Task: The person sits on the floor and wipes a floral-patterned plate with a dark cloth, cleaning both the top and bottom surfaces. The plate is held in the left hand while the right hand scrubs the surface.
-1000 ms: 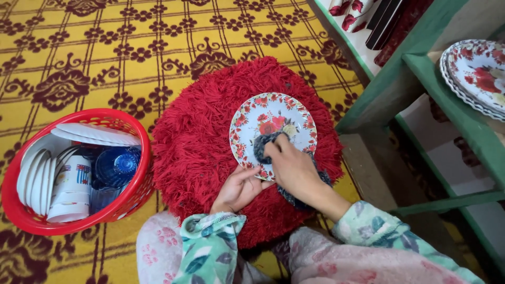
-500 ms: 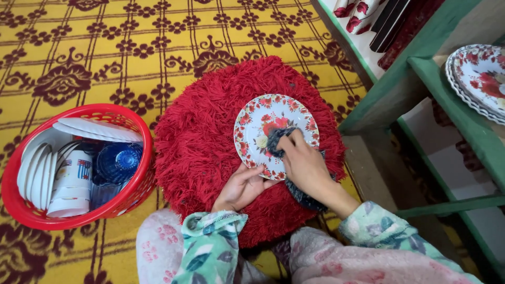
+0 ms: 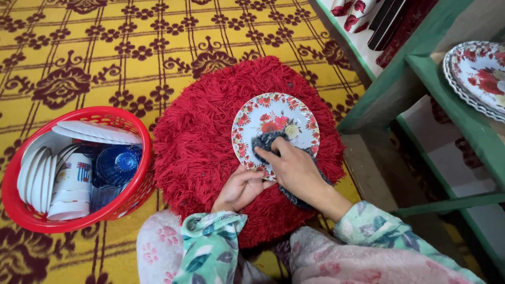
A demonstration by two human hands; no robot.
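A round white plate (image 3: pixel 273 120) with a red flower pattern lies on a shaggy red round mat (image 3: pixel 205 137). My left hand (image 3: pixel 239 189) grips the plate's near rim with thumb and fingers. My right hand (image 3: pixel 294 168) presses a dark blue cloth (image 3: pixel 264 141) onto the lower middle of the plate; the rest of the cloth trails under my wrist.
A red plastic basket (image 3: pixel 31 218) at the left holds white plates, a cup and a blue glass piece. A green wooden shelf (image 3: pixel 447 105) at the right carries a stack of matching flowered plates (image 3: pixel 476 73). A yellow patterned carpet (image 3: pixel 105 52) covers the floor.
My right hand has rubbed the cloth across the plate, right and then back to the left. The plate has turned a little under the left hand's grip.
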